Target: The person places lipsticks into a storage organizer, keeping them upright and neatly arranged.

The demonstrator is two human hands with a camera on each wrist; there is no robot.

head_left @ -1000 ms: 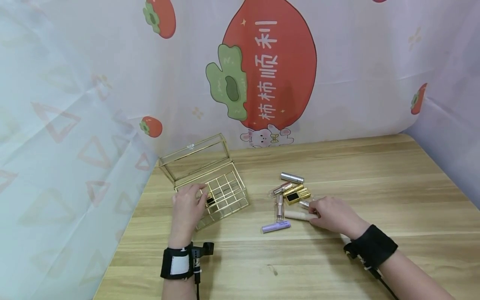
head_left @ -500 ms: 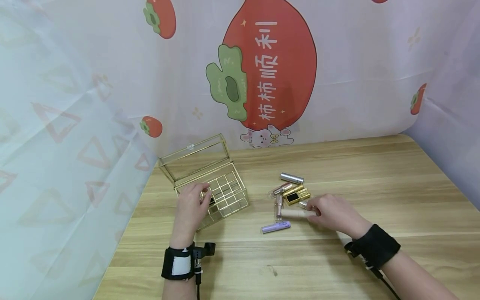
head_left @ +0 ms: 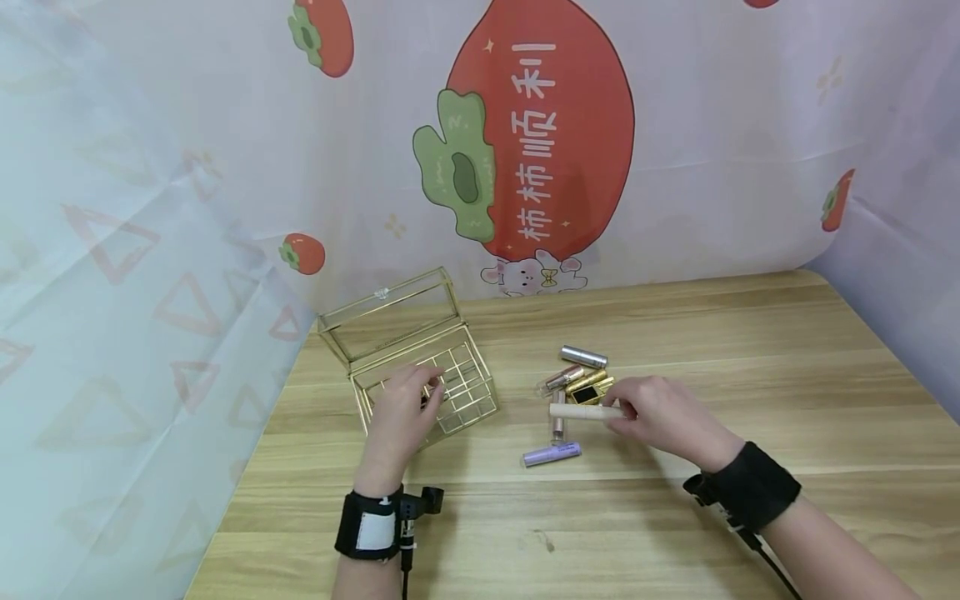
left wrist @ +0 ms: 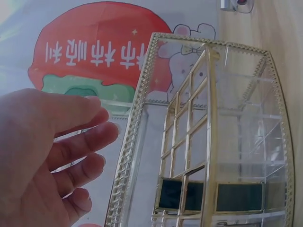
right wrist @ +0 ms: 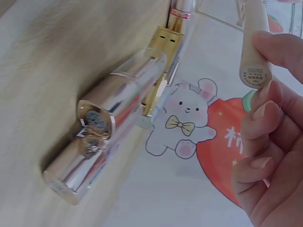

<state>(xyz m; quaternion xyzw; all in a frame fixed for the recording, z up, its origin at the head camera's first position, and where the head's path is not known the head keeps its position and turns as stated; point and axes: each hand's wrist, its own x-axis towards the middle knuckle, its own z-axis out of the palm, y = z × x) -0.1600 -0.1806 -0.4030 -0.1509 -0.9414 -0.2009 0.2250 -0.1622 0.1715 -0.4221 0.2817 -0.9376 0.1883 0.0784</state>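
Cream cylindrical tube (head_left: 576,412): the right grip (head_left: 663,417) is hiding one end in the head view, and the right wrist view is cropping the other. That grip is pinching the tube above shiny lipsticks (head_left: 566,377); the left grip (head_left: 397,417) is hovering unloaded, fingers loosely bent, over a gold-framed, gridded glass box (head_left: 468,392).

Black wristbands (head_left: 753,487) with small black cameras (head_left: 432,500), thin dark cables (head_left: 406,567), one white patch (head_left: 376,531) on the left.
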